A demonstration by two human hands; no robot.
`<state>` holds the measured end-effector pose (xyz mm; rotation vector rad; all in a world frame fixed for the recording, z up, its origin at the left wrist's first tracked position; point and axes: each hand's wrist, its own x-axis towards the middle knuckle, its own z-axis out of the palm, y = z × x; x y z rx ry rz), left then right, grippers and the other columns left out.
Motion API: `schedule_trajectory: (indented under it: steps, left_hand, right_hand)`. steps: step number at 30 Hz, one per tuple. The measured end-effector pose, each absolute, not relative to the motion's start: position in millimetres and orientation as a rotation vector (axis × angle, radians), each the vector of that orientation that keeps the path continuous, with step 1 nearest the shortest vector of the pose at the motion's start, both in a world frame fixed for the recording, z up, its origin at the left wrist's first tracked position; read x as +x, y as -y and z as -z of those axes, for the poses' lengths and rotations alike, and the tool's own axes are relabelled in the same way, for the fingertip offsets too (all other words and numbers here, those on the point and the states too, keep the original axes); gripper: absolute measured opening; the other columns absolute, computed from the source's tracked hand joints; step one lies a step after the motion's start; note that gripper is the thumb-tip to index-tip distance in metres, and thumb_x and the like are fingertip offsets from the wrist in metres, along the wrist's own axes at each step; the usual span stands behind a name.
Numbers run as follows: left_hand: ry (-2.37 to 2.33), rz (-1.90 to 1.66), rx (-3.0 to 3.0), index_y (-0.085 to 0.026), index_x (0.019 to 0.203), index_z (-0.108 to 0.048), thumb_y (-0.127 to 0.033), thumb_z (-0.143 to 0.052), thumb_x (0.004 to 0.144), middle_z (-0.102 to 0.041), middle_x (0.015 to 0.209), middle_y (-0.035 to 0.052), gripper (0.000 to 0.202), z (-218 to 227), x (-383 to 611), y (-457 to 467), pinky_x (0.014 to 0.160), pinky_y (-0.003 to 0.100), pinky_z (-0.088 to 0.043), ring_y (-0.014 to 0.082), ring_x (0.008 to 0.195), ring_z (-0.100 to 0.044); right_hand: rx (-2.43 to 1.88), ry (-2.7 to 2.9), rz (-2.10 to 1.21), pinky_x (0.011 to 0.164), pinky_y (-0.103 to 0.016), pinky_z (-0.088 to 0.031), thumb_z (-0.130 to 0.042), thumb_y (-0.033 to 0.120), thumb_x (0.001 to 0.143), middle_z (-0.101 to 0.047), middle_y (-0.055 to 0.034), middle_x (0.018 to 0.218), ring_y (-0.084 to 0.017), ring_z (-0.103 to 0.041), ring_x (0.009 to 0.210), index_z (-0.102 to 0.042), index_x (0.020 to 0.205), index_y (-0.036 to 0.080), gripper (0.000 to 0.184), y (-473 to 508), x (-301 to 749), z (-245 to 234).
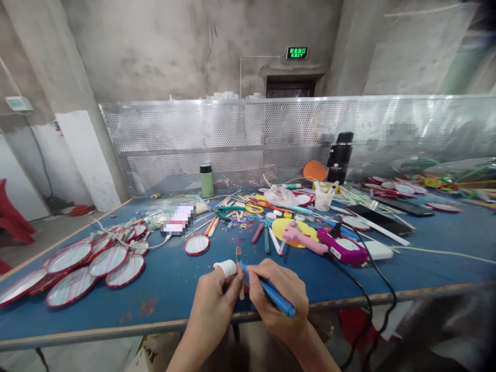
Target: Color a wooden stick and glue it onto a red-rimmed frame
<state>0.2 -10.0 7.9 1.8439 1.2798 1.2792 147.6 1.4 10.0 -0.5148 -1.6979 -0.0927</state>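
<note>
Just above the front edge of the worktop, about midway along it, we hold a flat wooden stick pinched upright between the thumb and fingers of our left hand, one finger of which wears a white wrap. Our right hand is closed around a blue pen, its tip against or just beside the stick; we cannot tell which. Beyond our hands lie a single red-rimmed disc and, to its right, a teal pen. Towards the front left corner we have a spread of overlapping red-rimmed discs. On our right, a pink glue gun lies partly over a yellow disc, beside a purple device. Near the back edge stand a green bottle and a black flask.
</note>
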Motion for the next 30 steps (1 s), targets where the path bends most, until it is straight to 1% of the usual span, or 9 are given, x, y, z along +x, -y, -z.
schedule_trajectory:
  steps: [12, 16, 22, 30]
  left_hand:
    - [-1.292, -1.272, 1.841, -0.018, 0.067, -0.052, -0.040, -0.049, 0.095, -0.058, 0.060, -0.0026, 0.035, -6.8, 0.4, 9.8, 0.058, 0.022, -0.033, 0.0121, 0.058, -0.051]
    - [-1.286, -1.277, 1.837, -0.018, 0.068, -0.052, -0.038, -0.050, 0.095, -0.058, 0.061, -0.0024, 0.033, -6.9, 1.0, 9.5, 0.058, 0.022, -0.034, 0.0120, 0.058, -0.050]
    - [-1.270, -1.288, 1.818, -0.018, 0.068, -0.053, -0.039, -0.050, 0.094, -0.060, 0.061, -0.0019, 0.034, -7.4, 0.9, 9.0, 0.058, 0.022, -0.035, 0.0126, 0.059, -0.052]
    - [-1.282, -1.298, 1.808, -0.019, 0.066, -0.052, -0.040, -0.051, 0.094, -0.058, 0.060, -0.0023, 0.035, -5.8, 1.0, 8.4, 0.057, 0.022, -0.033, 0.0124, 0.057, -0.051]
  right_hand:
    - [-0.523, 1.684, 0.108, 0.059, -0.025, -0.049, -0.060, 0.005, 0.088, -0.064, -0.0008, 0.069, -0.012, -0.060, 0.060, -0.063, 0.091, 0.019, 0.015, -2.0, 147.6, -8.3]
    - [-0.519, 1.708, 0.113, 0.059, -0.025, -0.049, -0.059, 0.006, 0.089, -0.065, -0.0009, 0.069, -0.013, -0.061, 0.060, -0.064, 0.092, 0.019, 0.014, -2.7, 146.9, -8.8]
    - [-0.536, 1.684, 0.147, 0.058, -0.025, -0.049, -0.059, 0.006, 0.088, -0.064, -0.0009, 0.068, -0.013, -0.060, 0.058, -0.064, 0.089, 0.018, 0.014, -2.5, 146.8, -8.7]
    - [-0.551, 1.664, 0.145, 0.058, -0.025, -0.049, -0.059, 0.006, 0.088, -0.064, -0.0003, 0.067, -0.013, -0.060, 0.057, -0.064, 0.088, 0.019, 0.014, -0.8, 146.3, -10.4]
